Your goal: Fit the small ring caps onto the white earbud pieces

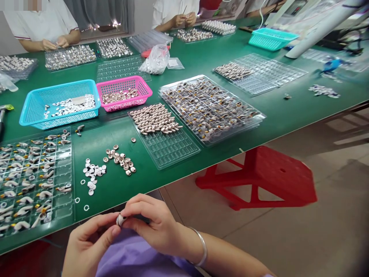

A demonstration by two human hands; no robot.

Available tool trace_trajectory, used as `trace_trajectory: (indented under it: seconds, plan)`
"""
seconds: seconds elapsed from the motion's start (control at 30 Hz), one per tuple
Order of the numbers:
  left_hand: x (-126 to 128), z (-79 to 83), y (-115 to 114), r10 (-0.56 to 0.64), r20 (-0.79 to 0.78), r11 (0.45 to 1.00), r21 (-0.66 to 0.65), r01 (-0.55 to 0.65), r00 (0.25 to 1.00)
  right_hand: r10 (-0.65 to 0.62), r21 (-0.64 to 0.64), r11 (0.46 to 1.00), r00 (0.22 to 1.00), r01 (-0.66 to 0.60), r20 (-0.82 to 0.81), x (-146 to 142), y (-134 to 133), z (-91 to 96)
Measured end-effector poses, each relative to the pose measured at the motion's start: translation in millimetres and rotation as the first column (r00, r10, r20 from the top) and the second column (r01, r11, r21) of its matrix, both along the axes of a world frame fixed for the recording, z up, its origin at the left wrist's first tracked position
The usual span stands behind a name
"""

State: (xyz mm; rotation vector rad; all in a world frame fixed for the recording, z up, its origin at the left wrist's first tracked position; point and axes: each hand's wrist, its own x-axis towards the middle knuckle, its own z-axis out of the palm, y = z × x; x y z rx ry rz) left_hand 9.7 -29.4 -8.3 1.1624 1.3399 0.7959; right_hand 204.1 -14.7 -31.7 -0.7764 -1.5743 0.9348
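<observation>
Just in front of the table edge, my left hand (93, 234) and my right hand (152, 221) meet at a small rounded earbud shell (120, 220), white with a dark rim. The left thumb and forefinger pinch one side of it, while the right fingertips grip the other; part of it is hidden. Nearest on the table lie a cluster of white discs (92, 173) and loose beige caps (123, 161). To their left, a clear compartment tray (63, 175) carries white stemmed pieces with yellow bits.
Blue (37, 115) and pink (147, 92) baskets of small parts stand behind. Beyond them are a tray of beige stems (152, 119), stacked filled trays (207, 109) and a teal basket (269, 40). A red stool (284, 173) is at right. Two people's hands work across the table.
</observation>
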Motion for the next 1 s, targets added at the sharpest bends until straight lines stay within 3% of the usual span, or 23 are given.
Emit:
trace_trajectory:
  seconds: [0.13, 0.4, 0.7, 1.0]
  plan:
    - [-1.4, -2.2, -1.0, 0.003, 0.043, 1.0, -0.027, -0.001, 0.999, -0.017, -0.008, 1.0, 1.0, 0.017, -0.007, 0.6, -1.3, -1.8]
    - [2.0, 6.2, -0.2, -0.015, -0.119, 0.978, 0.205, 0.039, 0.993, 0.008, 0.047, 0.999, 0.998, -0.011, 0.059, 3.0, -4.0, -4.5]
    - [1.0, 3.9, -1.2, -0.047, -0.125, 0.975, 0.209, 0.072, 0.991, -0.058, 0.166, 0.985, 0.991, 0.038, 0.122, 6.3, -4.1, -0.2]
    - [5.7, 6.8, -4.8, -0.025, -0.126, 0.946, 0.317, 0.064, 0.992, -0.058, 0.098, 0.994, 0.998, 0.058, -0.002, 0.5, -7.6, -5.2]
